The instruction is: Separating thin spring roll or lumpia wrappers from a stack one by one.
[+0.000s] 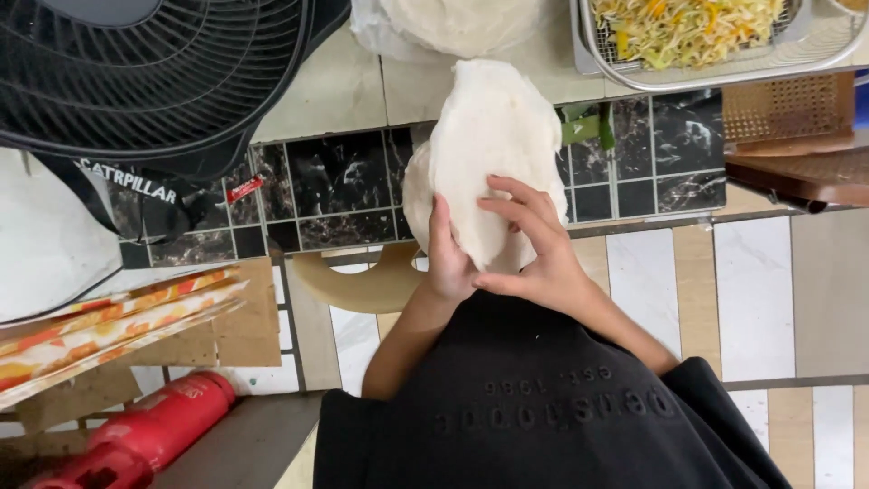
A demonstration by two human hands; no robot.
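Head view: both hands hold a stack of thin round white wrappers (489, 145) above the counter edge. The left hand (448, 258) grips the stack's near left edge with fingers curled; the right hand (534, 254) pinches the top sheet with fingers spread. A wire basket (724, 77) of shredded vegetables sits far right, a black fan (154, 72) far left.

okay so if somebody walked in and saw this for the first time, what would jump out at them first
Most likely the stack of thin white round sheets held up at centre, the left hand gripping its lower edge and the right hand spread across its face. Next, the big black fan at top left and the metal tray of shredded vegetables at top right.
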